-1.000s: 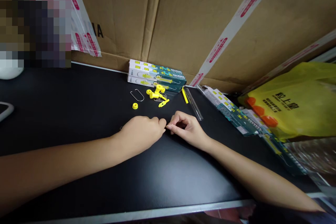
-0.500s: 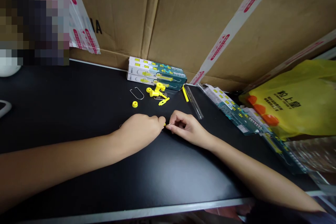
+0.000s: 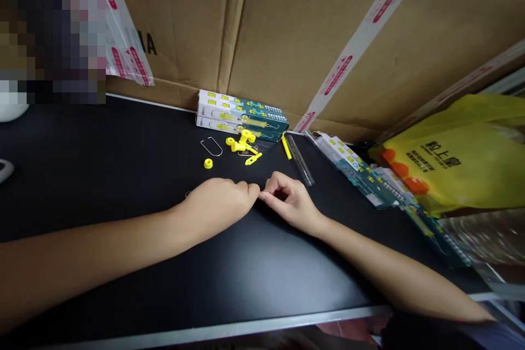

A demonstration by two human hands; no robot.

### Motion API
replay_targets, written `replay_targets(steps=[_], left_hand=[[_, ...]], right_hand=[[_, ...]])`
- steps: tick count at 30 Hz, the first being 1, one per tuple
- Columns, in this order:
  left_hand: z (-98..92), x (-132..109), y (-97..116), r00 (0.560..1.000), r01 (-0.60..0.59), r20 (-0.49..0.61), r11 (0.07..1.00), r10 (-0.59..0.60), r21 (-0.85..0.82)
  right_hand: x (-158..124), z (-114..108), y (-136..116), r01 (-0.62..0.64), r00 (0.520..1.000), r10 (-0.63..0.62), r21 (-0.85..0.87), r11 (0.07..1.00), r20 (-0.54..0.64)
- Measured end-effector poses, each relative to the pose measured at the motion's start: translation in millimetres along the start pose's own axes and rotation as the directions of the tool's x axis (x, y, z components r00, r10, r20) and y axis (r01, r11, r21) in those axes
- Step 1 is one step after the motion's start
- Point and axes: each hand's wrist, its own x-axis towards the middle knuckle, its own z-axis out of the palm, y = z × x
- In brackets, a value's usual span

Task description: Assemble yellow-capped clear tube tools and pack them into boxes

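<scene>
My left hand (image 3: 223,199) is closed in a pinch above the black table, its back towards me. The small yellow plastic part seen at its fingertips a moment ago is now hidden by the fingers. My right hand (image 3: 290,202) pinches a thin metal wire (image 3: 266,192) between thumb and forefinger, right against the left fingertips. A thin curved bit of wire (image 3: 187,194) peeks out behind my left hand. Beyond the hands lie a pile of yellow plastic parts (image 3: 241,143), a yellow cap (image 3: 208,163), a flat yellow piece (image 3: 253,159) and a bent metal wire loop (image 3: 211,146).
Spring-scale boxes (image 3: 241,115) are stacked against the cardboard wall (image 3: 279,38). A yellow rod (image 3: 286,146) and a clear tube (image 3: 301,161) lie beside them. Flattened boxes (image 3: 361,172) and a yellow bag (image 3: 443,158) occupy the right. A white object (image 3: 6,169) is at the left edge.
My fingertips have come closer together, so the yellow tip and most of the wire between them are covered. The view has shifted slightly; the parts on the table lie as before.
</scene>
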Motion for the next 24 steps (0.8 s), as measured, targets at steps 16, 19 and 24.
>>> replay_targets(steps=[16, 19, 24], left_hand=[[-3.6, 0, 4, 0.992, 0.119, -0.049, 0.992, -0.118, 0.029], [-8.1, 0, 4, 0.991, 0.128, -0.035, 0.992, -0.128, 0.003], [-7.3, 2, 4, 0.977, 0.212, 0.038, 0.966, -0.209, -0.145]], right_hand=[[0, 10, -8, 0.022, 0.984, -0.027, -0.028, 0.999, -0.177], [-5, 13, -9, 0.100, 0.967, -0.137, -0.173, 0.980, -0.214], [-7, 13, -6, 0.223, 0.941, -0.295, -0.354, 0.908, -0.164]])
